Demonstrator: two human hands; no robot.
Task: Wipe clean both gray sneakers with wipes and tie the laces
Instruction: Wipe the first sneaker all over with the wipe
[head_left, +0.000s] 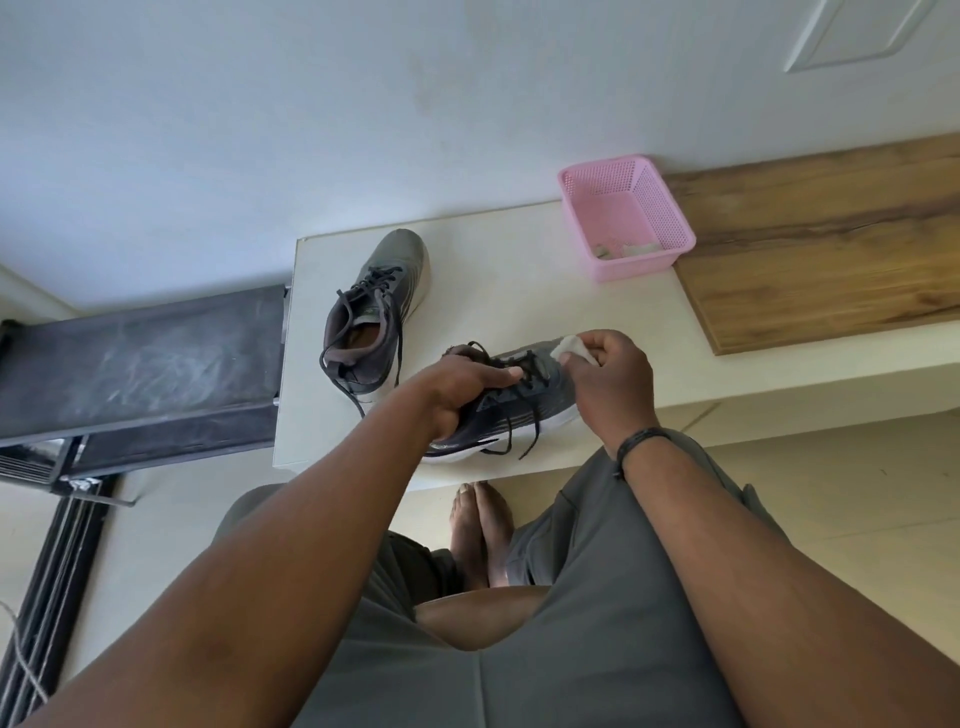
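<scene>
Two gray sneakers with loose black laces lie on a white ledge (498, 291). The near sneaker (511, 415) rests close to the ledge's front edge, toe pointing right. My left hand (460, 387) grips it around the collar and tongue. My right hand (610, 384) pinches a white wipe (574, 349) against the toe area of that sneaker. The far sneaker (379, 312) stands behind it to the left, toe pointing away, its laces trailing over the heel.
A pink perforated basket (660, 208) with a few white scraps in it sits at the back right of the ledge. A wooden panel (821, 249) lies to its right. A dark metal frame (140, 364) stands left of the ledge. My knees and bare feet (480, 535) are below.
</scene>
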